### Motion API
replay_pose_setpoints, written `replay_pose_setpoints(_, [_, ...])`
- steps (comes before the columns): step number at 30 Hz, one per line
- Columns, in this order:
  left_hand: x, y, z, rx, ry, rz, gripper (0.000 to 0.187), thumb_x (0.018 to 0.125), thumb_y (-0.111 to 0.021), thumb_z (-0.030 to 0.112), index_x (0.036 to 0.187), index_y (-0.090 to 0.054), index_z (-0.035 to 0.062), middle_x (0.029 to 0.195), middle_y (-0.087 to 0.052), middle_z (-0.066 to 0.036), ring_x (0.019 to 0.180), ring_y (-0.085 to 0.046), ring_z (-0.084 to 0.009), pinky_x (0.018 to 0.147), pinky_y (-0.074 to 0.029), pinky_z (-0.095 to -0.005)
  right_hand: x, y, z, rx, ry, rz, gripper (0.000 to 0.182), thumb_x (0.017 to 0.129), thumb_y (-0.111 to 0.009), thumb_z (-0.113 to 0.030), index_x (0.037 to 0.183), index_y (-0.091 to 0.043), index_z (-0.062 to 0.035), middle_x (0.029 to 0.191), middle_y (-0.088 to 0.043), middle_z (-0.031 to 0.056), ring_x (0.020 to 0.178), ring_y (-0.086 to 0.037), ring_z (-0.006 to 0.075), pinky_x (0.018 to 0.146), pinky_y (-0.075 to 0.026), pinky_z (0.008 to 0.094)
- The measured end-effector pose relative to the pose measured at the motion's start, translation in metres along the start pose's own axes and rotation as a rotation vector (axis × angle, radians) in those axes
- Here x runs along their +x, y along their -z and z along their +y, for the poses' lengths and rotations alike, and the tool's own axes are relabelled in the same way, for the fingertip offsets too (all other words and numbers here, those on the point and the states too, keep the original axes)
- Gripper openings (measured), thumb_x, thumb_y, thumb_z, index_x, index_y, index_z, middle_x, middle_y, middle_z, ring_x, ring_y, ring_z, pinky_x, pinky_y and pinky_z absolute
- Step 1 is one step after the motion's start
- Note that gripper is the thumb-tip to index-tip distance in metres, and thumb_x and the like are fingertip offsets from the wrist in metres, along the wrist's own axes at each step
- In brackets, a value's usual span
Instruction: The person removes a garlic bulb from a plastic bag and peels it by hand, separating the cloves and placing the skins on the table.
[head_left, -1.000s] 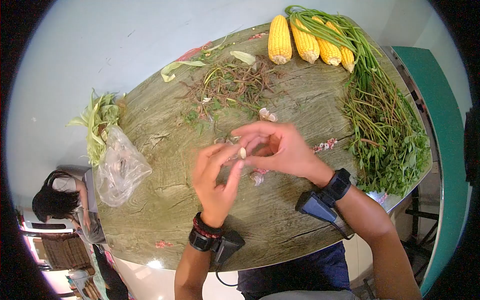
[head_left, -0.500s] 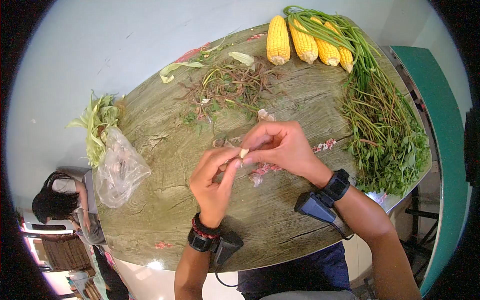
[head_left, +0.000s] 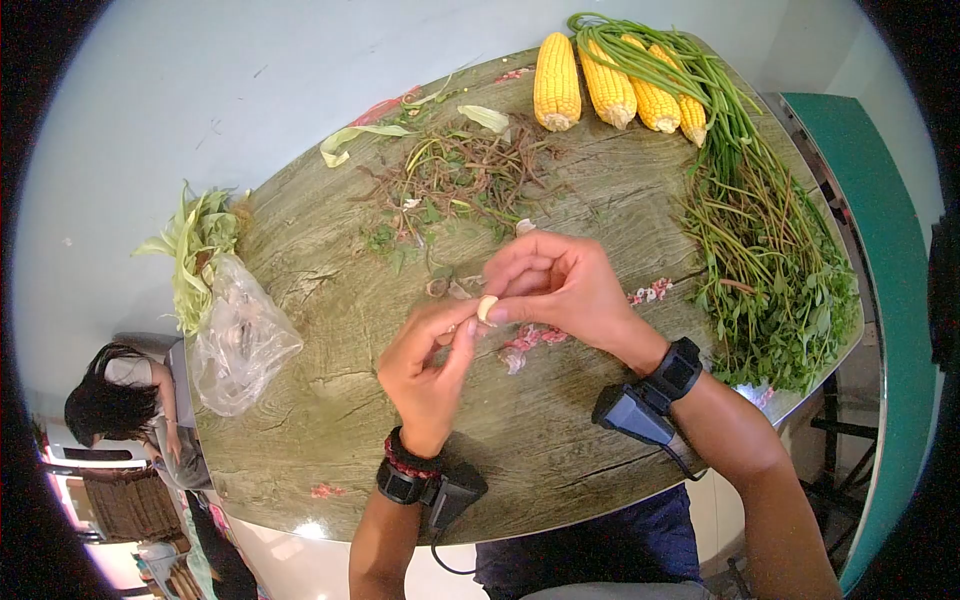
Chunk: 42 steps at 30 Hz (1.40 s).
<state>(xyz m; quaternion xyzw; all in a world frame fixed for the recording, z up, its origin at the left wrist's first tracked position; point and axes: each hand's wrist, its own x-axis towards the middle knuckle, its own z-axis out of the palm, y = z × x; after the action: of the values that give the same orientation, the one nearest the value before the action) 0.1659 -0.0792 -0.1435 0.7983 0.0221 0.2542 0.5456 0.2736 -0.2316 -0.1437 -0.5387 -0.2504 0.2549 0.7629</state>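
A pale, peeled-looking garlic clove (head_left: 487, 308) is pinched at the fingertips of both hands over the middle of the table. My right hand (head_left: 565, 295) has its thumb and forefinger closed on the clove's right side. From the lower left, my left hand (head_left: 428, 355) meets it with thumb and forefinger pressed together; their exact grip is partly hidden. Bits of garlic skin (head_left: 438, 287) lie just behind the fingers. Beyond my right hand, a whitish garlic piece (head_left: 525, 227) is partly covered. Another garlic piece (head_left: 513, 359) rests below the right hand.
Several corn cobs (head_left: 557, 85) stand at the back right beside long green beans (head_left: 690, 75) and leafy greens (head_left: 780, 290). A pile of stems (head_left: 470, 165) lies behind my hands. At left are a plastic bag (head_left: 240, 345) and corn husks (head_left: 195, 235); a person (head_left: 120, 400) sits beyond.
The garlic clove has turned in my fingertips and shows more of its pale side. My right hand has shifted slightly, covering more of the garlic behind it.
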Motion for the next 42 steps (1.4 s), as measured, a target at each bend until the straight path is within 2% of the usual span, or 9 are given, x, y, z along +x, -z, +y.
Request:
replay_pose_setpoints(7, [0.0,-0.002,0.005,-0.008,0.042,0.036,0.011,0.089,-0.06,-0.004,0.098,-0.067,-0.0032,0.093,-0.067,-0.009,0.078,-0.064,-0.011,0.067,-0.052,-0.022,0.0,0.001,0.0,-0.001,0.019,-0.082,0.037,0.078,-0.075,-0.001,0.112,-0.059,-0.0008,0.093,-0.066,0.0027,0.089,-0.063,0.0088,0.073,-0.054,0.0227])
replay_pose_setpoints(10, [-0.001,-0.002,0.008,0.0,0.095,0.051,0.011,0.09,-0.059,-0.003,0.098,-0.067,-0.0026,0.09,-0.068,-0.008,0.076,-0.064,-0.0101,0.066,-0.051,-0.0216,0.0,0.002,-0.002,0.016,-0.035,-0.133,0.041,0.078,-0.071,0.005,0.115,-0.056,-0.0008,0.102,-0.062,0.0024,0.098,-0.059,0.009,0.077,-0.053,0.0211])
replay_pose_setpoints(16, [0.0,-0.003,0.007,-0.038,0.134,0.084,0.009,0.093,-0.057,0.0,0.097,-0.064,-0.0026,0.088,-0.068,-0.007,0.075,-0.063,-0.0096,0.067,-0.051,-0.0217,0.001,0.002,0.0,0.02,-0.05,-0.155,0.039,0.08,-0.067,0.005,0.117,-0.055,-0.001,0.101,-0.061,0.0023,0.098,-0.059,0.0085,0.082,-0.051,0.0233])
replay_pose_setpoints(19, [0.0,-0.001,0.004,-0.053,0.134,0.112,0.009,0.092,-0.057,-0.001,0.098,-0.063,-0.0022,0.091,-0.067,-0.006,0.076,-0.063,-0.0098,0.066,-0.051,-0.0217,0.001,0.001,0.003,0.041,-0.039,-0.161,0.042,0.077,-0.064,0.006,0.118,-0.057,-0.0029,0.1,-0.064,0.0009,0.094,-0.06,0.0074,0.077,-0.051,0.0217])
replay_pose_setpoints(25, [0.004,-0.003,0.004,-0.099,0.147,0.245,0.006,0.094,-0.056,0.002,0.096,-0.061,-0.0021,0.087,-0.066,-0.006,0.072,-0.061,-0.0095,0.067,-0.05,-0.0224,0.001,0.003,0.007,0.05,0.032,-0.215,0.028,0.082,-0.066,0.003,0.11,-0.064,-0.0013,0.105,-0.066,0.0036,0.092,-0.061,0.0072,0.07,-0.051,0.0203])
replay_pose_setpoints(28, [0.004,-0.002,0.0,-0.092,0.168,0.29,0.006,0.094,-0.057,0.002,0.096,-0.06,-0.0026,0.086,-0.065,-0.006,0.074,-0.061,-0.0093,0.067,-0.05,-0.0225,-0.002,0.003,-0.003,0.129,-0.125,-0.181,0.02,0.083,-0.064,0.006,0.103,-0.065,0.0025,0.105,-0.064,0.0076,0.096,-0.062,0.0122,0.083,-0.052,0.0263])
replay_pose_setpoints(35, [0.001,0.005,-0.008,0.094,0.237,0.251,0.012,0.088,-0.065,0.001,0.099,-0.062,-0.0006,0.083,-0.061,-0.004,0.075,-0.058,-0.0093,0.064,-0.047,-0.0203,-0.003,0.006,-0.003,0.137,-0.199,-0.127,0.021,0.085,-0.066,0.003,0.105,-0.064,0.0024,0.103,-0.066,0.008,0.093,-0.064,0.0135,0.081,-0.054,0.0285])
replay_pose_setpoints(38, [0.006,0.003,-0.001,0.326,0.041,0.126,0.022,0.085,-0.063,-0.003,0.107,-0.063,0.0021,0.091,-0.059,-0.004,0.08,-0.059,-0.0093,0.068,-0.05,-0.0218,-0.002,0.004,-0.005,0.215,-0.152,-0.129,0.02,0.086,-0.065,0.0,0.107,-0.064,0.0023,0.101,-0.067,0.0082,0.093,-0.065,0.014,0.08,-0.054,0.0287])
replay_pose_setpoints(42, [0.005,-0.001,0.011,0.169,-0.047,0.063,0.035,0.08,-0.064,-0.009,0.112,-0.064,0.0038,0.105,-0.056,-0.007,0.087,-0.058,-0.0118,0.072,-0.051,-0.0228,-0.002,0.004,-0.005,0.239,-0.116,-0.122,0.021,0.088,-0.065,-0.004,0.108,-0.063,0.0021,0.101,-0.068,0.009,0.092,-0.065,0.0144,0.079,-0.055,0.0284])
